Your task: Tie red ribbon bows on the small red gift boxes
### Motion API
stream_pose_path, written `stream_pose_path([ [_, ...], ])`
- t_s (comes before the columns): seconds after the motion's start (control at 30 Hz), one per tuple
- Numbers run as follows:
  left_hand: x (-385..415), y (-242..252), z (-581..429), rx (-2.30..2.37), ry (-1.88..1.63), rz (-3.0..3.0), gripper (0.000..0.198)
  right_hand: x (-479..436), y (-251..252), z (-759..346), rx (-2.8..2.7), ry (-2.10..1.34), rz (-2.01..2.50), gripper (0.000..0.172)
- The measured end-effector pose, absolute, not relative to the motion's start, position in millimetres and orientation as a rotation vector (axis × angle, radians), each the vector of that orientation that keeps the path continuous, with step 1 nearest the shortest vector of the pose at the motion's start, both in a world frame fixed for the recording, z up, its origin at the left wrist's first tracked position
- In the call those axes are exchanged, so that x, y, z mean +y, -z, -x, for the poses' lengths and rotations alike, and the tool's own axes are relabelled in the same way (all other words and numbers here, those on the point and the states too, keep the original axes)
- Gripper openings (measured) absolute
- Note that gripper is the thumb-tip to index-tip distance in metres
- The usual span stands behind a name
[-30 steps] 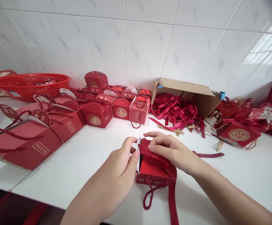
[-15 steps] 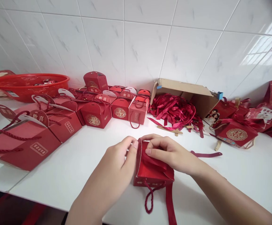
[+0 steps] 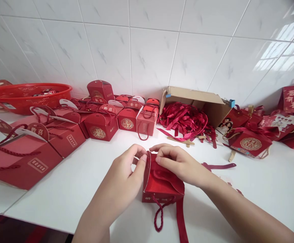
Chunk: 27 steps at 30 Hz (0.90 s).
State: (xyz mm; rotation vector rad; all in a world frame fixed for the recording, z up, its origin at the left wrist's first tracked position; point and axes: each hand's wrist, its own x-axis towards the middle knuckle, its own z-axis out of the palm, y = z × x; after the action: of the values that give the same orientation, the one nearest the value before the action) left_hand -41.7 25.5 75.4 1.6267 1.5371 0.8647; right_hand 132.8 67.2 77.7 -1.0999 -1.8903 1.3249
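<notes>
In front of me on the table stands a small red gift box (image 3: pixel 147 196) with a twisted rope handle (image 3: pixel 159 217) hanging down its near side. My left hand (image 3: pixel 126 177) is closed on the upper edge of the box's left flap, thumb and fingers pinched together. Over the top of the box, my right hand (image 3: pixel 177 165) has its thumb and fingers closed on a dark red satin ribbon. One loose end of that ribbon (image 3: pixel 181 221) trails down past the box's near right corner. The right fingertips are partly hidden behind the hand.
Several filled-out red gift boxes (image 3: pixel 42 163) line the left and back. A red plastic basket (image 3: pixel 43 101) sits behind them. At the back, ribbons (image 3: pixel 184 119) spill from a cardboard box (image 3: pixel 197 94). More decorated boxes (image 3: pixel 250 143) lie at right, near a dark red strap (image 3: pixel 222 166).
The view has shifted slightly. My right fingers have moved a little on the ribbon, which now shows a loop across the box top. My left hand keeps its place at the flap.
</notes>
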Motion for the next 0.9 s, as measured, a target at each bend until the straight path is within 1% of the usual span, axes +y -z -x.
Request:
stream_pose_path([
  [0.07,26.0,-74.3,41.2,1.518,-0.871,-1.618,0.020,67.8,-76.7,-133.3,-1.888,-1.314,1.099,0.022],
  [0.33,29.7,-68.3,43.0,1.504,-0.851,-1.635,0.025,68.4,-76.2,-132.0,-1.865,-1.314,1.134,0.023],
  [0.67,31.0,-63.0,42.2,1.538,-0.805,-1.624,0.026,68.6,-75.4,-131.1,-1.869,-1.302,1.130,0.023],
  [0.8,33.1,-62.6,48.6,1.542,-0.873,-1.640,0.026,69.0,-77.0,-134.4,-1.886,-1.295,1.163,0.023],
  [0.9,34.1,-67.1,53.9,1.474,-1.017,-1.546,0.027,70.5,-79.9,-140.5,-1.950,-1.200,1.171,0.027],
])
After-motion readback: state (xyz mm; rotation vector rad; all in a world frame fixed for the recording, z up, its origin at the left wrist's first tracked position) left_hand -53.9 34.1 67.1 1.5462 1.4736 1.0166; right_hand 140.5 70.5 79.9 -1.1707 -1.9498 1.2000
